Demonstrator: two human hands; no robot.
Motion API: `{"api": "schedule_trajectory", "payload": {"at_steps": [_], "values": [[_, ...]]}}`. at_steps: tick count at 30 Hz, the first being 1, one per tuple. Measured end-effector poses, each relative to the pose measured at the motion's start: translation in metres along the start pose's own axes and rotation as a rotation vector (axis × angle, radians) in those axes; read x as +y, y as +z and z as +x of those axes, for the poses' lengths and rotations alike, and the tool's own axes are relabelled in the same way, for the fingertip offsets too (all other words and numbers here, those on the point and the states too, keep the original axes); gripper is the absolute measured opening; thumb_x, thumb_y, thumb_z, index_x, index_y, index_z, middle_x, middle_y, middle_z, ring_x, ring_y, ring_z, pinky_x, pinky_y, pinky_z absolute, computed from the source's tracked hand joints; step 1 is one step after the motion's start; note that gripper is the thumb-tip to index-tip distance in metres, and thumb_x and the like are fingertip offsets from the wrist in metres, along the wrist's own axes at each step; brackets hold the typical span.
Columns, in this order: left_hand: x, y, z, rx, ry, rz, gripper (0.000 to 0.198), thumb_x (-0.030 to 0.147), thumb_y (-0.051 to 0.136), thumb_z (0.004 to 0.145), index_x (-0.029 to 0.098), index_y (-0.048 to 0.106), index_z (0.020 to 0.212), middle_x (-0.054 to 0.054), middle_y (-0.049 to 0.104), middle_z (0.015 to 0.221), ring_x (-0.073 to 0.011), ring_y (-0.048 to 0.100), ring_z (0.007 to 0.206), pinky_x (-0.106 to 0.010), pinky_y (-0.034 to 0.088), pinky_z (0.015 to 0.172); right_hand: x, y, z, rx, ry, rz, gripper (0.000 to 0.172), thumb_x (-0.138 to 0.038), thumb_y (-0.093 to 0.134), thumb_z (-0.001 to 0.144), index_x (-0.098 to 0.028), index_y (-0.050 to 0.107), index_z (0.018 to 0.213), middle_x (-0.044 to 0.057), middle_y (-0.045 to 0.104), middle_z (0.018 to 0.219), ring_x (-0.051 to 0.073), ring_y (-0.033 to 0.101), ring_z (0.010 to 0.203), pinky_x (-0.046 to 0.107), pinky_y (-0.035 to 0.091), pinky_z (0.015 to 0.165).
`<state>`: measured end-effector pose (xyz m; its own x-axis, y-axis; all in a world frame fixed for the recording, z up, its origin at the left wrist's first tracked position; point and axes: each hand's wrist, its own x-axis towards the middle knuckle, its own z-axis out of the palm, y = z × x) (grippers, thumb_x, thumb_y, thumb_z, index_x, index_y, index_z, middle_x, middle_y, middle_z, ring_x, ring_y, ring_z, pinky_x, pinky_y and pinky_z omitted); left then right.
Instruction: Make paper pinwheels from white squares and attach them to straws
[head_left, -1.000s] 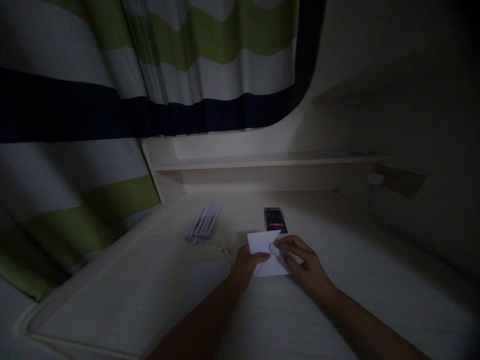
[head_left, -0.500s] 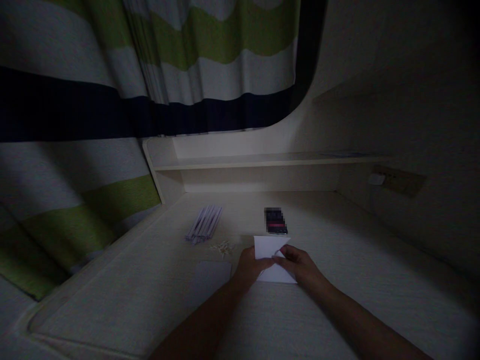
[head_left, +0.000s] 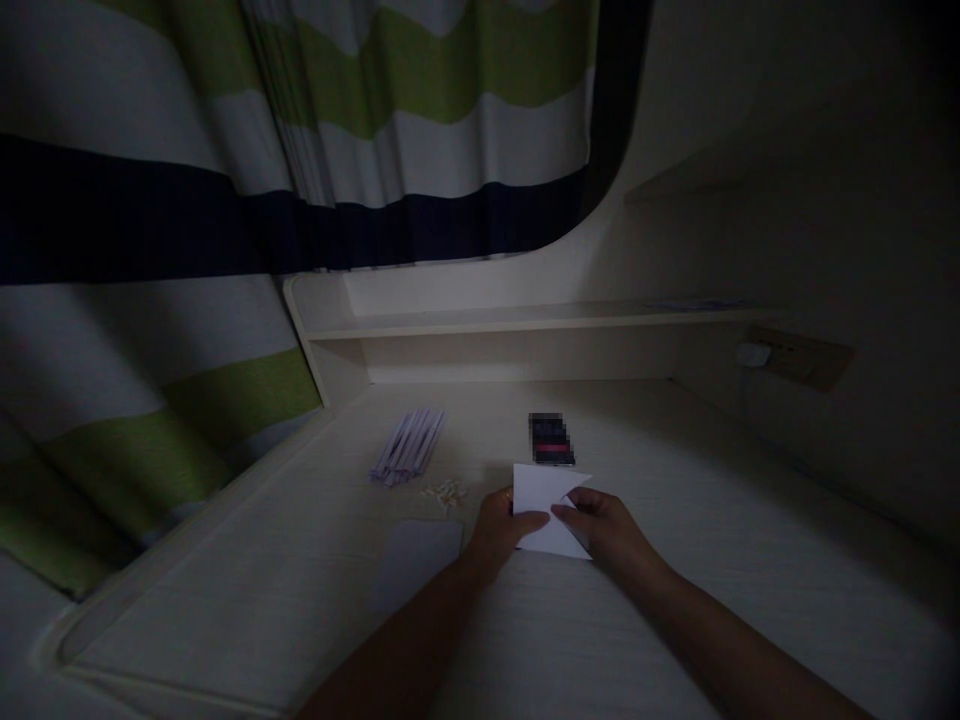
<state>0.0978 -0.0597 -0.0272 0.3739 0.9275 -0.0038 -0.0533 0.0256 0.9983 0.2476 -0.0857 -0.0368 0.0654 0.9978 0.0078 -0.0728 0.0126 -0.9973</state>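
Note:
A white sheet of paper (head_left: pixel 546 497), partly folded, lies on the pale desk (head_left: pixel 675 560) in dim light. My left hand (head_left: pixel 499 530) pinches its left edge with thumb and fingers. My right hand (head_left: pixel 611 528) pinches the paper's middle right, fingers curled on it. Both hands meet over the sheet near the desk's centre.
A dark phone (head_left: pixel 551 440) lies just behind the paper. A bundle of thin paper strips (head_left: pixel 409 447) and small white bits (head_left: pixel 446 492) lie at the left. Another pale sheet (head_left: pixel 416 560) rests left of my left forearm. A shelf (head_left: pixel 525 318), striped curtain (head_left: pixel 225 150) and wall socket (head_left: pixel 795 355) surround the desk.
The paper has been turned and refolded between my hands; its top edge now lies flatter and wider. Both hands stayed in about the same place.

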Motion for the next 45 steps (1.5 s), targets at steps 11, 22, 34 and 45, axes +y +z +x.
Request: {"api": "schedule_trajectory", "payload": {"at_steps": [11, 22, 34, 45], "values": [[-0.003, 0.001, 0.000, -0.030, 0.018, -0.087, 0.035, 0.022, 0.068, 0.056, 0.009, 0.063, 0.088, -0.008, 0.065, 0.079, -0.0145, 0.057, 0.065, -0.024, 0.043, 0.060, 0.002, -0.001, 0.001, 0.020, 0.014, 0.057, 0.024, -0.037, 0.067, 0.058, -0.016, 0.058, 0.064, 0.002, 0.062, 0.058, 0.014, 0.054, 0.047, 0.026, 0.040, 0.046], [-0.003, 0.000, 0.001, 0.019, 0.037, -0.044, 0.033, 0.024, 0.067, 0.056, 0.010, 0.063, 0.086, -0.006, 0.064, 0.077, -0.0150, 0.056, 0.064, -0.024, 0.042, 0.056, -0.012, 0.009, -0.008, 0.013, 0.040, 0.150, 0.026, -0.037, 0.071, 0.052, -0.016, 0.056, 0.057, -0.001, 0.060, 0.053, 0.012, 0.052, 0.044, 0.024, 0.038, 0.046], [0.000, 0.000, -0.001, 0.002, 0.020, -0.102, 0.036, 0.022, 0.066, 0.057, 0.009, 0.062, 0.090, -0.007, 0.065, 0.078, -0.0149, 0.057, 0.064, -0.024, 0.044, 0.058, -0.007, 0.005, -0.007, -0.006, 0.034, 0.144, 0.027, -0.039, 0.070, 0.053, -0.015, 0.063, 0.065, 0.004, 0.065, 0.059, 0.017, 0.058, 0.052, 0.028, 0.043, 0.053], [-0.002, 0.001, 0.001, 0.010, 0.021, -0.096, 0.037, 0.025, 0.068, 0.055, 0.010, 0.062, 0.088, -0.007, 0.064, 0.077, -0.0152, 0.056, 0.064, -0.024, 0.042, 0.057, -0.004, 0.004, -0.005, 0.026, 0.015, 0.019, 0.027, -0.042, 0.067, 0.055, -0.016, 0.061, 0.063, 0.004, 0.064, 0.058, 0.019, 0.057, 0.052, 0.029, 0.042, 0.050]]}}
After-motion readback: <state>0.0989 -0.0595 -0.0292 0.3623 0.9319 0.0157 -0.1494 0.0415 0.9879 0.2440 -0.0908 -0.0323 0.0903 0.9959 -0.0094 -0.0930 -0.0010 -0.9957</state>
